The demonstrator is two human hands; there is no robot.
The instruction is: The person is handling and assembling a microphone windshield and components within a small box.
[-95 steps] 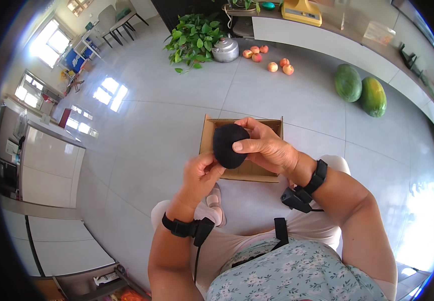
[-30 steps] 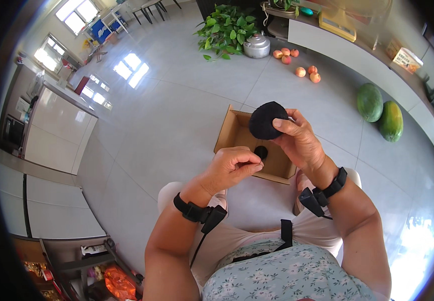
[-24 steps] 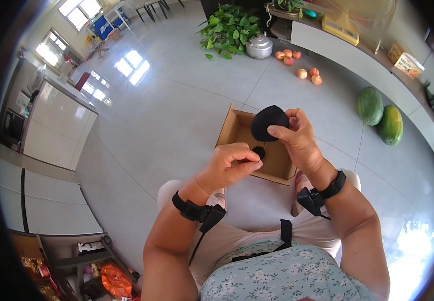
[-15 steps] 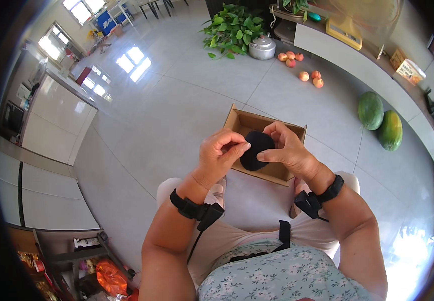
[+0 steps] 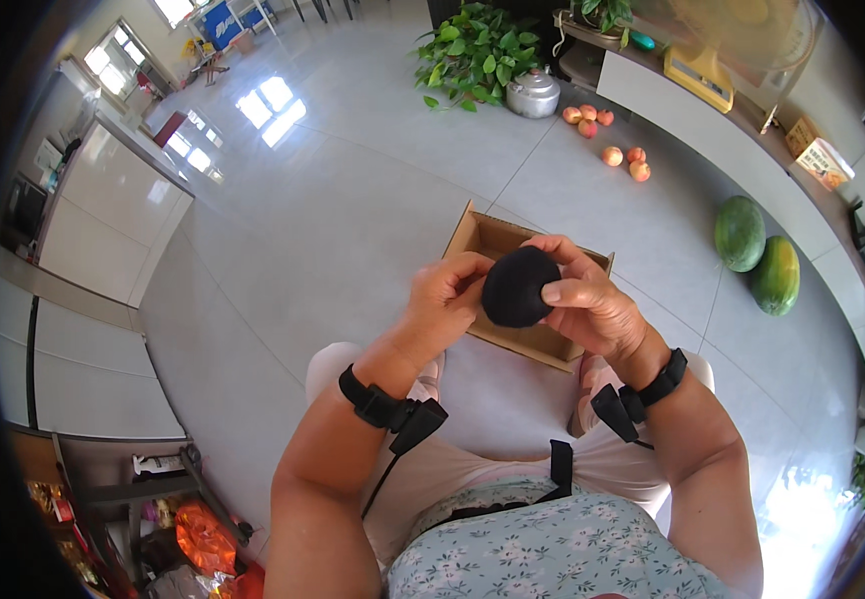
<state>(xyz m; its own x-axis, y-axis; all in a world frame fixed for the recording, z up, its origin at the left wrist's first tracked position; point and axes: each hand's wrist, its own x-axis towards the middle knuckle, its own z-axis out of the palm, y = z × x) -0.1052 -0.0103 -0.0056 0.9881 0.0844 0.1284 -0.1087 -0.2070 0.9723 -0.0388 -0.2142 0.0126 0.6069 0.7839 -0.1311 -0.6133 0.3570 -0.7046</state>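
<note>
A round, matte black ball (image 5: 521, 287) is held up over an open cardboard box (image 5: 464, 240). Its surface looks soft, but I cannot make out what it is made of. My right hand (image 5: 592, 299) grips it from the right, with the thumb on its near face and the fingers around the far side. At the ball's left edge, my left hand (image 5: 447, 299) is closed in a pinch. The ball partly covers those fingertips, so whatever they pinch is hidden. Below the hands, the box sits on the floor, and the hands block much of its inside.
My feet flank the box's near side. Several peaches (image 5: 612, 157) lie on the tiled floor ahead, near a metal kettle (image 5: 533, 95) and a leafy plant (image 5: 477, 55). Two watermelons (image 5: 740, 234) rest beside a long low cabinet (image 5: 672, 105). A cluttered shelf (image 5: 133, 493) stands at lower left.
The black ball has turned and risen slightly toward me in my right hand. My left fingertips have slipped from its front left to partly behind its edge. The view has shifted a little.
</note>
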